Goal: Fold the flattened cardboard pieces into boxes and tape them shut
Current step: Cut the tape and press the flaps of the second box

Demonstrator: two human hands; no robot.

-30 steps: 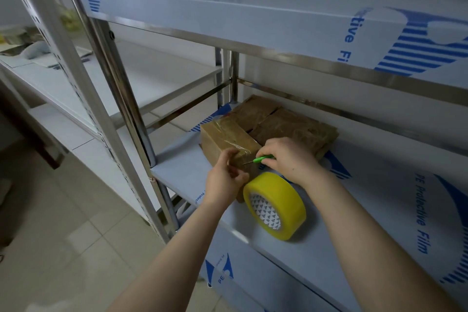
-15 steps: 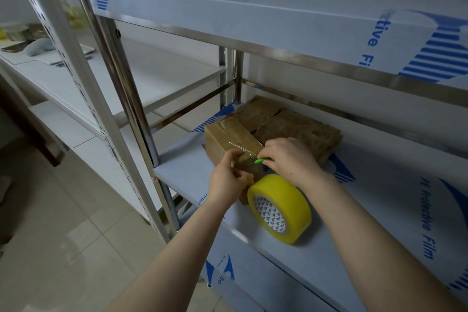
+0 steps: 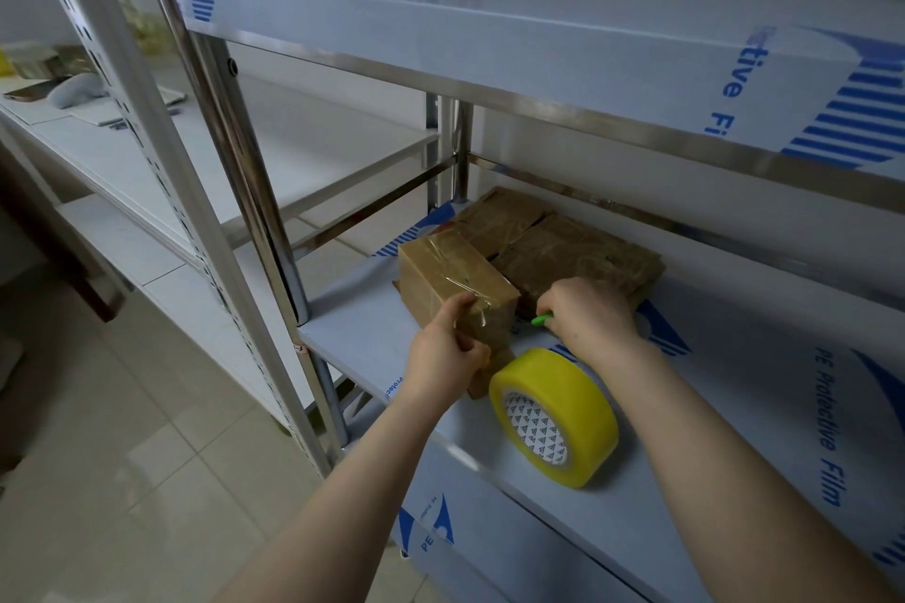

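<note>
Fingers of your left hand [image 3: 448,357] curl against the near corner of the small brown cardboard box [image 3: 455,274], gripping it, with one finger pressed up along its taped edge. Just right of the box, your right hand [image 3: 590,313] is clenched round a slim green tool [image 3: 541,319] whose tip points at the box. A yellow roll of packing tape [image 3: 553,416] stands on edge just nearer than the box. Behind the box lies a stack of flattened brown cardboard [image 3: 578,250], all on the pale film-covered metal shelf [image 3: 710,480].
</note>
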